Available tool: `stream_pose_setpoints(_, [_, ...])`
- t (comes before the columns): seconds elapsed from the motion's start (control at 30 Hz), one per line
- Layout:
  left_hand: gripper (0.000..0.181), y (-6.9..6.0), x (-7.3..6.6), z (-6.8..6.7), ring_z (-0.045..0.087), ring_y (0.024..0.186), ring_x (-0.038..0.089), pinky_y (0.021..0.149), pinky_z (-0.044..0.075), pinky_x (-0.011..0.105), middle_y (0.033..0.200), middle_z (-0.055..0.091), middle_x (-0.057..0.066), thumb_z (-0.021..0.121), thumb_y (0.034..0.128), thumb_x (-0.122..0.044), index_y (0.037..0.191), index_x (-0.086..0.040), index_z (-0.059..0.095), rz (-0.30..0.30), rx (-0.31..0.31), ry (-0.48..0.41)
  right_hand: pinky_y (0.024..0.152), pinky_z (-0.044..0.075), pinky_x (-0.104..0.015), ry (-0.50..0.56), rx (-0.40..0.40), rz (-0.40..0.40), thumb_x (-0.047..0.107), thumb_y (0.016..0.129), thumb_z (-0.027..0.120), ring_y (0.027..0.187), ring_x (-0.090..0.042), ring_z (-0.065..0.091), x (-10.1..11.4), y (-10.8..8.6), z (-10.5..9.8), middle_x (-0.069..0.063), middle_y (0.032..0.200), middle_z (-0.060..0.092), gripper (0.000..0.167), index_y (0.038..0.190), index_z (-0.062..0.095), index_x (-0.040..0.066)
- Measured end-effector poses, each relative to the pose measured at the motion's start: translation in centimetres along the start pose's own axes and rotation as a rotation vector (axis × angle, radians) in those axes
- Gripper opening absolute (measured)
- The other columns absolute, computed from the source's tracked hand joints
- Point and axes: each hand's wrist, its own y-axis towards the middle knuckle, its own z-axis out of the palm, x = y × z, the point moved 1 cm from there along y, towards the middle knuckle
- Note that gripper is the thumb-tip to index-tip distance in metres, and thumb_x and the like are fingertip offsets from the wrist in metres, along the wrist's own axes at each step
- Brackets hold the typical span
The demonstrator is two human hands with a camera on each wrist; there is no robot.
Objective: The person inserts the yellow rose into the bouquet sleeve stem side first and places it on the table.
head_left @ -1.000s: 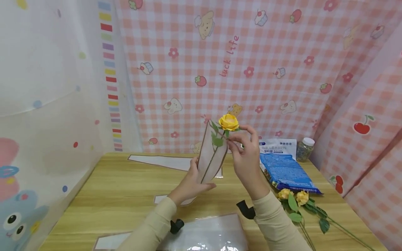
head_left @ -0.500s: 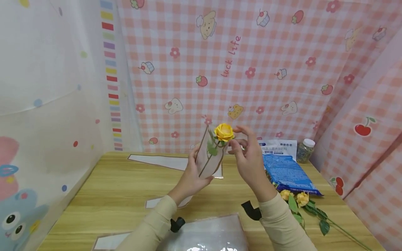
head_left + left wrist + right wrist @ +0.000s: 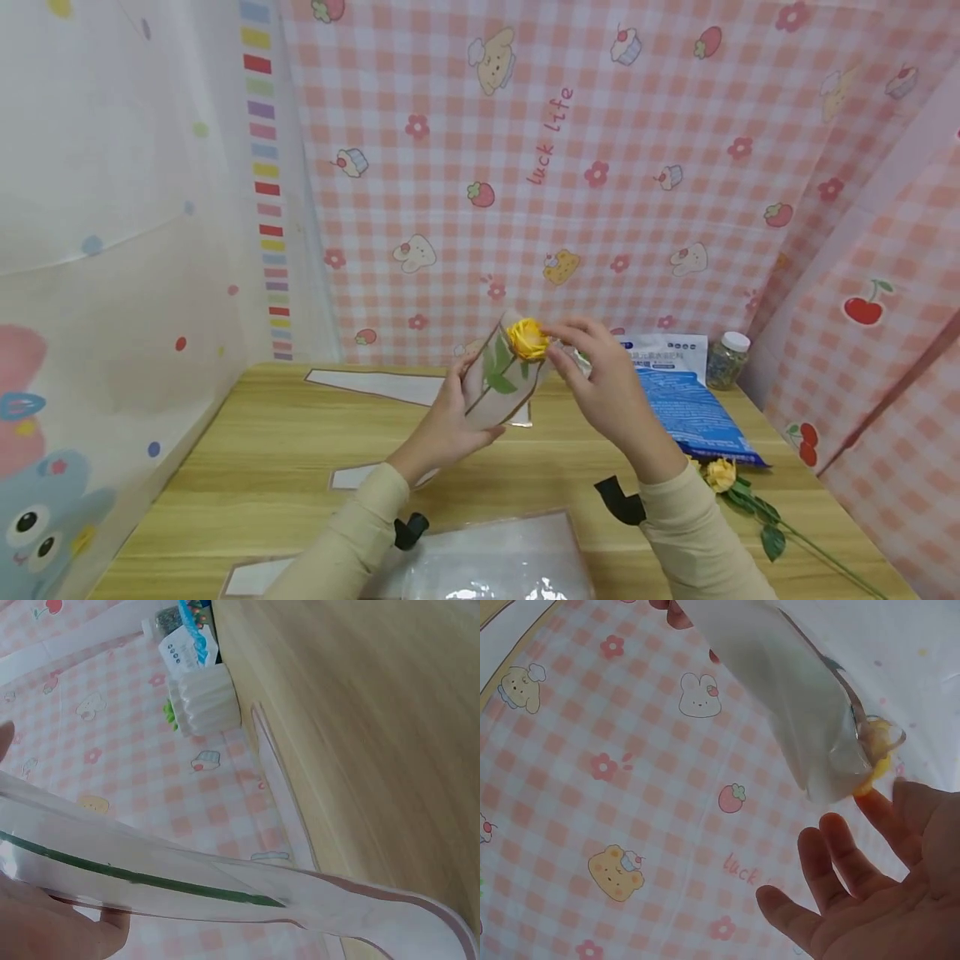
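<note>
My left hand (image 3: 446, 425) grips a translucent sleeve with a brown border (image 3: 491, 410), its thumb across the lower part. Inside lies a rose with a yellow bloom (image 3: 528, 340) at the sleeve's upper end and green leaves (image 3: 495, 358) below. In the left wrist view the green stem (image 3: 135, 876) runs inside the sleeve, stopping short of its narrow tail. My right hand (image 3: 603, 383) touches the bloom's right side with its fingertips. From the right wrist the index fingertip meets the yellow petals (image 3: 881, 766), while the other fingers of that hand (image 3: 885, 885) are spread.
Flat sleeves (image 3: 390, 386) lie on the wooden table, with a clear stack (image 3: 502, 554) near the front. At right are a blue packet (image 3: 693, 408), a lidded jar (image 3: 727, 360) and yellow roses (image 3: 722, 475). A white ribbed pot (image 3: 206, 701) stands at the back.
The bloom has moved down and left, deeper into the sleeve's upper end. The sleeve leans further right. My right hand has let go under the bloom and shifted to its right side.
</note>
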Motion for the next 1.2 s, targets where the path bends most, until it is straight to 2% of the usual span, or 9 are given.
stream_pose_setpoints(0.23, [0.107, -0.1, -0.4, -0.6, 0.046, 0.129, 0.030, 0.106, 0.041, 0.053, 0.147, 0.040, 0.015, 0.089, 0.0776, -0.018, 0.155, -0.017, 0.016, 0.003, 0.009, 0.053, 0.095, 0.050, -0.056, 0.018, 0.131, 0.089, 0.021, 0.105, 0.055, 0.123, -0.034, 0.053, -0.1, -0.3, -0.2, -0.015, 0.136, 0.054, 0.030, 0.122, 0.072, 0.004])
stream_pose_setpoints(0.37, [0.103, -0.2, -0.7, -1.1, 0.048, 0.127, 0.032, 0.104, 0.043, 0.053, 0.144, 0.041, 0.018, 0.088, 0.0793, -0.020, 0.154, -0.015, 0.017, 0.042, 0.019, 0.130, 0.096, 0.048, -0.061, 0.070, 0.230, 0.139, 0.046, 0.104, 0.044, 0.130, -0.037, 0.047, -0.6, -0.7, 0.2, -0.014, 0.148, 0.044, 0.056, 0.125, 0.071, 0.002])
stream_pose_setpoints(0.53, [0.100, -0.4, -0.7, -1.6, 0.050, 0.124, 0.033, 0.103, 0.044, 0.055, 0.142, 0.043, 0.018, 0.089, 0.0778, -0.020, 0.151, -0.013, 0.021, 0.094, 0.033, 0.239, 0.103, 0.037, -0.070, 0.159, 0.334, 0.178, 0.077, 0.090, 0.028, 0.143, -0.047, 0.032, -1.5, -1.2, 0.7, -0.013, 0.161, 0.028, 0.093, 0.125, 0.071, 0.001])
stream_pose_setpoints(0.67, [0.099, -0.5, -0.6, -1.8, 0.052, 0.120, 0.032, 0.101, 0.043, 0.057, 0.139, 0.046, 0.017, 0.090, 0.0764, -0.021, 0.150, -0.011, 0.024, 0.121, 0.063, 0.307, 0.103, 0.036, -0.072, 0.164, 0.418, 0.156, 0.085, 0.082, 0.024, 0.143, -0.054, 0.027, -2.5, -1.7, 1.2, -0.020, 0.163, 0.025, 0.106, 0.124, 0.070, -0.001])
stream_pose_setpoints(0.77, [0.098, -0.7, -0.4, -2.0, 0.052, 0.118, 0.029, 0.097, 0.043, 0.056, 0.138, 0.049, 0.016, 0.089, 0.0774, -0.023, 0.151, -0.010, 0.025, 0.119, 0.099, 0.365, 0.105, 0.034, -0.072, 0.158, 0.473, 0.157, 0.085, 0.081, 0.024, 0.143, -0.056, 0.026, -3.1, -2.3, 1.7, -0.026, 0.162, 0.022, 0.108, 0.126, 0.069, -0.003])
stream_pose_setpoints(0.9, [0.099, -0.9, 0.2, -2.2, 0.052, 0.119, 0.026, 0.093, 0.045, 0.051, 0.138, 0.050, 0.014, 0.087, 0.0774, -0.025, 0.153, -0.011, 0.024, 0.105, 0.149, 0.447, 0.107, 0.030, -0.072, 0.174, 0.556, 0.198, 0.079, 0.086, 0.032, 0.145, -0.055, 0.020, -3.7, -3.0, 2.2, -0.027, 0.164, 0.014, 0.096, 0.133, 0.066, 0.002])
stream_pose_setpoints(1.0, [0.102, -1.1, 0.8, -2.4, 0.052, 0.118, 0.025, 0.094, 0.045, 0.051, 0.136, 0.051, 0.014, 0.087, 0.0773, -0.026, 0.154, -0.014, 0.022, 0.086, 0.188, 0.486, 0.104, 0.038, -0.068, 0.215, 0.585, 0.231, 0.067, 0.091, 0.048, 0.146, -0.054, 0.019, -3.9, -3.4, 2.6, -0.025, 0.165, 0.012, 0.076, 0.131, 0.067, 0.005])
stream_pose_setpoints(1.1, [0.103, -1.3, 1.3, -2.8, 0.052, 0.120, 0.026, 0.096, 0.045, 0.056, 0.137, 0.051, 0.014, 0.087, 0.0780, -0.027, 0.155, -0.014, 0.021, 0.066, 0.216, 0.510, 0.103, 0.042, -0.064, 0.269, 0.573, 0.287, 0.048, 0.095, 0.064, 0.146, -0.051, 0.022, -4.1, -3.6, 3.1, -0.021, 0.165, 0.016, 0.049, 0.122, 0.068, 0.008])
stream_pose_setpoints(1.2, [0.101, -1.4, 1.6, -3.2, 0.051, 0.125, 0.028, 0.100, 0.043, 0.061, 0.141, 0.050, 0.013, 0.087, 0.0787, -0.027, 0.156, -0.016, 0.022, 0.042, 0.239, 0.530, 0.103, 0.044, -0.061, 0.355, 0.533, 0.414, 0.031, 0.098, 0.068, 0.145, -0.050, 0.027, -4.6, -3.8, 3.9, -0.019, 0.165, 0.021, 0.026, 0.109, 0.070, 0.008])
